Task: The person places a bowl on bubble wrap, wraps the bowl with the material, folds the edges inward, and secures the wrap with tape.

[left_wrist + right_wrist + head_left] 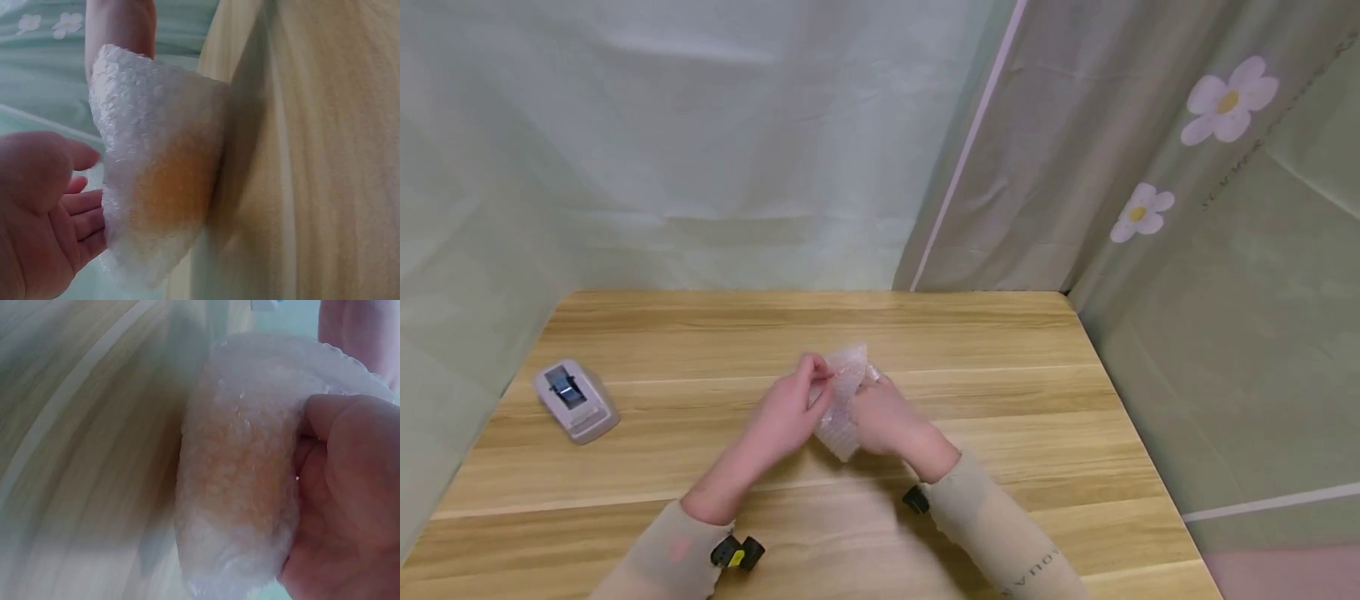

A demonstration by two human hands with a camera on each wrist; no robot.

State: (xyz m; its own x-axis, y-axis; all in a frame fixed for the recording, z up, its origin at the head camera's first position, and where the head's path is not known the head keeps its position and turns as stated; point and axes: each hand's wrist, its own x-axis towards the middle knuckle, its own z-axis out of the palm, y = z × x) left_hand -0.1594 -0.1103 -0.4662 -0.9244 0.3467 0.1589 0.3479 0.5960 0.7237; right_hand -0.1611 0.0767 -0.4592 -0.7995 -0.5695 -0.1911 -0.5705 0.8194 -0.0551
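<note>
Right fingers (pixel 867 407) grip bubble wrap (pixel 837 425); sleeve (pixel 988 521) lettering (pixel 1037 569) is blurred.

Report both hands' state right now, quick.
Left hand: open, thumb apart, fingers at the edge of the clear plastic bubble-wrap bundle showing orange inside.
Right hand: closed, holding that same bundle.

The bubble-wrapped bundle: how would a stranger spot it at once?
On the wooden table, find the left hand and right hand. Between them is the bubble-wrapped bundle. Bumpy and translucent, with orange showing through, it looks nothing like the smooth, pale device near the table's left edge.
</note>
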